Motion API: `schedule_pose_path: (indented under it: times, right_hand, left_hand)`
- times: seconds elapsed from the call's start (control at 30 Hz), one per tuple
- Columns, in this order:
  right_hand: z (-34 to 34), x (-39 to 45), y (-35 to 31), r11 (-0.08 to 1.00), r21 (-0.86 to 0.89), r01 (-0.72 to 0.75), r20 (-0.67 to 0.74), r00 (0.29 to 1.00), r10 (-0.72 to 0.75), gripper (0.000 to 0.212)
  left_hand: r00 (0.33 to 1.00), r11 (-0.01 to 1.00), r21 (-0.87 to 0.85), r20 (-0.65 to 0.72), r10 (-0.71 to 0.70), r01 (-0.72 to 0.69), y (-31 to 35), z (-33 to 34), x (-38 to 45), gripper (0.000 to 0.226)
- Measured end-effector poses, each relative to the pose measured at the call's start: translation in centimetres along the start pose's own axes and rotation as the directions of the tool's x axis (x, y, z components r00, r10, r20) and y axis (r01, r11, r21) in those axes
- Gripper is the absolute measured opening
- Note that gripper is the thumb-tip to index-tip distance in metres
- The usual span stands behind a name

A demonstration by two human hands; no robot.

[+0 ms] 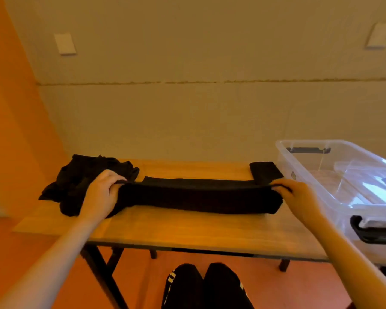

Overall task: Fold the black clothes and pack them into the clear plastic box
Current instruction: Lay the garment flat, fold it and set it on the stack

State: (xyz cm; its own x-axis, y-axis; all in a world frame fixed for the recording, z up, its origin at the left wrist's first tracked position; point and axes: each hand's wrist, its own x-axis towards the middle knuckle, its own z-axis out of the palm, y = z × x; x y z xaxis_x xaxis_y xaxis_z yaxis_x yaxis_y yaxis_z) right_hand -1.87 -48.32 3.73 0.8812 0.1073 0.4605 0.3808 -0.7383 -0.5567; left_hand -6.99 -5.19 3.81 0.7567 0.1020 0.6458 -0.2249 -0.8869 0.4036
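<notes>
Reaching out over the surface (187, 230), both arms stretch forward from the lower corners. The left hand (103, 192) grips the left end of a long folded black garment (198, 197), fingers (118, 179) curled over its upper edge. The right hand (299, 197) pinches the right end, its fingers hooked round the top fold. The garment lies flat across the middle of the surface as a narrow band, with one flap (265, 171) sticking out toward the wall at its right end.

A crumpled black pile (80, 177) sits at the left end of the surface, touching the left hand. The box (310, 175) stands at the right end, open at the top, just beside the right hand, with dark handles at its near and far ends.

The surface is a wooden folding table against a pale wall; an orange wall rises at the left. The near strip of wood lies bare in front of the garment. The person's dark-clad knees (205, 286) show below the near edge.
</notes>
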Motion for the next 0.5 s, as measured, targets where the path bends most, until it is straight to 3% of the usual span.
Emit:
schedule_pose_path:
  times: [0.13, 0.2, 0.5]
  right_hand:
    - [-4.2, 7.9, -4.5, 0.993, 0.116, 0.033, -0.251, 0.968, -0.003, 0.018]
    - [-5.7, 10.7, -5.8, 0.99, 0.136, 0.037, -0.308, 0.951, 0.007, 0.019]
    - [-7.9, 15.9, -6.8, 0.972, 0.235, -0.026, -0.286, 0.954, 0.094, 0.02]
  left_hand:
    - [0.986, 0.981, -0.169, -0.116, -0.121, 0.1, 2.2, -3.0, 8.8, 0.018]
    - [0.968, 0.956, -0.25, -0.158, -0.194, 0.151, 2.6, -3.8, 12.2, 0.019]
    - [0.955, 0.961, -0.172, -0.162, -0.246, 0.219, 3.5, -4.6, 17.6, 0.018]
